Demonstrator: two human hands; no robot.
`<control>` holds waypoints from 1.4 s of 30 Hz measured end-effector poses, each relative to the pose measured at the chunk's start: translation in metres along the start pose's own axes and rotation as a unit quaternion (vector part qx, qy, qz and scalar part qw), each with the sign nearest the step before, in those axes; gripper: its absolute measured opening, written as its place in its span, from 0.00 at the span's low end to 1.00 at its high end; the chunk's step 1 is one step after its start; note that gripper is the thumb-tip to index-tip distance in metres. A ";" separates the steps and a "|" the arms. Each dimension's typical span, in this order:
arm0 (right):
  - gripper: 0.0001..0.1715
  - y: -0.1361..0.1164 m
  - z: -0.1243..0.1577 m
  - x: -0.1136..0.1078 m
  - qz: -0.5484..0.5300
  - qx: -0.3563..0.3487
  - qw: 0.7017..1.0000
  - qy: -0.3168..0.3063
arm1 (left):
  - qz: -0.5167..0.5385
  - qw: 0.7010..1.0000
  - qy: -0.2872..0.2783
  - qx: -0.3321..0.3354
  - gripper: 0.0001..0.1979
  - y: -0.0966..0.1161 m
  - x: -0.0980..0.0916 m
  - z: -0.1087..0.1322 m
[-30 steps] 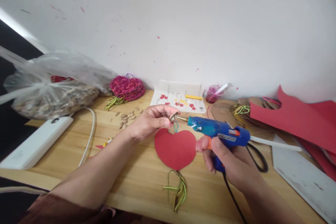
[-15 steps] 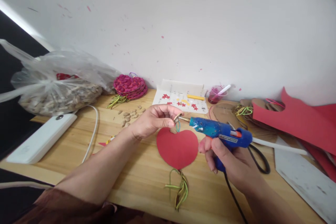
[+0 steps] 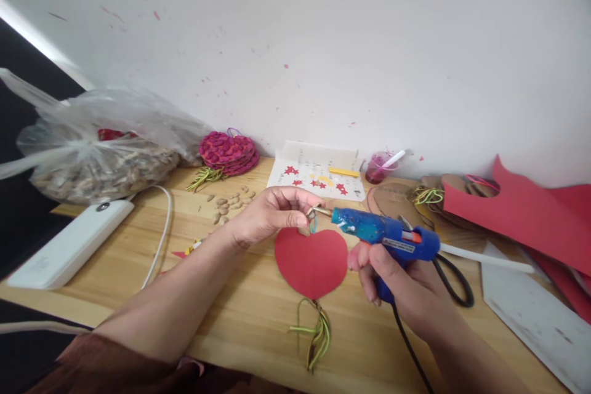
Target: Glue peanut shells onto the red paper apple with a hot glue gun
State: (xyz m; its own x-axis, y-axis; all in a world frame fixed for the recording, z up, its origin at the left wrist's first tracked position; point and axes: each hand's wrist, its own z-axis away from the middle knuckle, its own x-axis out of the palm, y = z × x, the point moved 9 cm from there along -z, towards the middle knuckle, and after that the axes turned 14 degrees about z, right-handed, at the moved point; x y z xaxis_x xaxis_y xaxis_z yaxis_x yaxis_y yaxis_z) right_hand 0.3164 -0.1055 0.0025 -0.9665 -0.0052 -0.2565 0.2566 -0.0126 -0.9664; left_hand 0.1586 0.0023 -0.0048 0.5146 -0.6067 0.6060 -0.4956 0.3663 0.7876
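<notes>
Shell (image 3: pixel 311 212): one brown piece, pinched at the tips of the left hand (image 3: pixel 270 218), above the surface (image 3: pixel 249 295) and, as the head view has it, over the notch of the red heart (image 3: pixel 311 265).
Glue gun (image 3: pixel 369 226): one, long axis nearly level, nozzle (image 3: pixel 324 211) leftward, rear end rightward and slightly lower.
Nozzle to shell: the tip meets the shell's right side or stops just beside it (touching or not, I cannot tell).
Nearer hand: the left, which has the shell; the right hand (image 3: pixel 406 286) is off to the right and lower, with the gun bridging the gap.
Shell's long axis: too small and too covered to read.
Left grip: narrow, thumb and finger closed on the shell.
Right grip: wrapped round the gun's handle by the orange trigger (image 3: pixel 364 251) (whether it is squeezed does not show).
Heart: one, on the surface between the hands, its point toward the person.
Tassel (image 3: pixel 319 338): one, yellow-green, below that point.
Loop (image 3: pixel 313 225): one, blue-green, at the notch.
Loose shells (image 3: pixel 222 202): roughly a dozen, beyond the left forearm.
Red stars (image 3: pixel 318 184): four clusters on one printed sheet (image 3: pixel 281 188) (single stars run together).
Cup (image 3: pixel 376 172): one, with one white stick (image 3: pixel 392 158) leaning in it.
</notes>
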 end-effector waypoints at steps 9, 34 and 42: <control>0.23 0.001 0.000 0.000 -0.006 0.008 1.000 -0.002 | 0.001 1.000 0.003 0.010 0.18 0.001 -0.002 0.002; 0.23 0.000 -0.002 -0.002 0.012 0.001 1.000 0.006 | 0.004 1.000 0.001 -0.002 0.18 0.001 -0.001 0.001; 0.21 -0.004 0.001 -0.006 0.060 -0.012 0.997 0.040 | 0.014 1.000 0.012 -0.008 0.17 0.001 0.001 0.002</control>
State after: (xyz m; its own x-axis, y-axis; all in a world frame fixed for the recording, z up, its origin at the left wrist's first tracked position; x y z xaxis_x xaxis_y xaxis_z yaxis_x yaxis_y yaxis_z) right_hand 0.3206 -0.1064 0.0081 -0.9260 0.0742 -0.3701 0.3716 0.0078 -0.9283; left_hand 0.1575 0.0007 -0.0031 0.5176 -0.5792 0.6298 -0.4983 0.3942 0.7722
